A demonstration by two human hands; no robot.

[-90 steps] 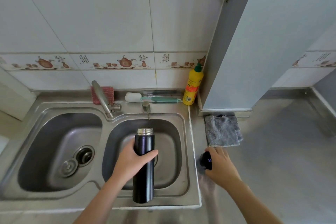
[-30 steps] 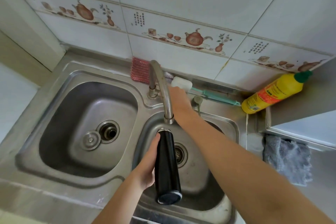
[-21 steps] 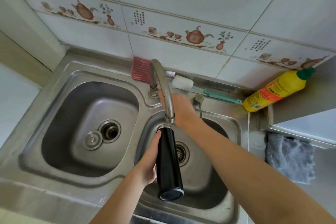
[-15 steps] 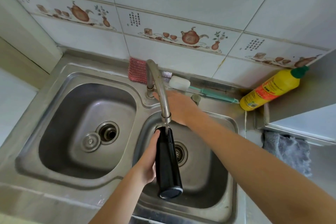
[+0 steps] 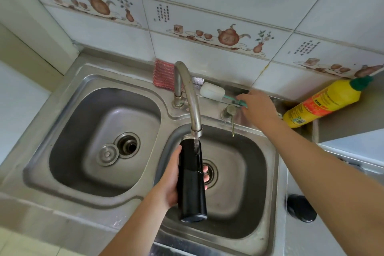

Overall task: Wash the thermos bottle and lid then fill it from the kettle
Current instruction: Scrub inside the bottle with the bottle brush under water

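Steel desk [image 5: 68, 222] runs along the near edge, with a double sink [image 5: 276, 164] sunk into it below a white tiled wall. Nearest, the left hand [image 5: 172, 181] grips a black bottle [image 5: 192, 181] around its middle, fingers curled round the far side, holding it over the right basin with its mouth tipped up under the tap [image 5: 190, 97]. A thin stream of water runs from the spout down the bottle's side. To the right, on the desk just beside the sink, lies the black lid [image 5: 301, 208], partly hidden by the right forearm. The left basin holds a drain [image 5: 127, 145] with a loose metal plug [image 5: 108, 154] beside it. Farther back, the right hand [image 5: 257, 106] reaches to the ledge behind the sink, its fingers closing on the green handle of a bottle brush [image 5: 213, 91] with a white sponge head. A small spout [image 5: 229, 113] stands just left of that hand. A pink scouring pad [image 5: 163, 74] leans against the wall behind the tap, and a yellow detergent bottle [image 5: 324, 103] lies tilted in the far right corner.
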